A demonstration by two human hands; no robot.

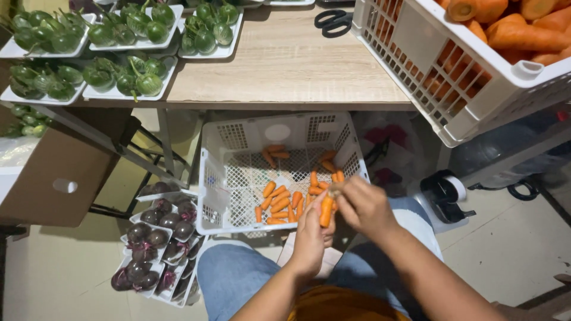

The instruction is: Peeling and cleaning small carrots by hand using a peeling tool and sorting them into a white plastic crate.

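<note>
One small carrot is held upright in the left hand, fingers wrapped round its lower half, above the person's knees and at the front edge of the white floor crate. Its top end is pinched by the right hand, thumb and fingertips closed narrow on the tip; what exactly is gripped there is too small to tell. Roughly twenty small carrots are seen lying loose on the perforated crate bottom, mostly toward the near right; an exact count cannot be made where they overlap. A second white crate, tilted and filled with large carrots, is set on the right end of the wooden table; that count is not readable. One pair of black scissors is laid on the table just left of that crate. Five white trays of green round eggplants are counted on the table's left part. About five trays of purple eggplants are stacked on the floor left of the floor crate. One cardboard box is seen at far left, one tape dispenser on the floor at right. Blue jeans are worn.
</note>
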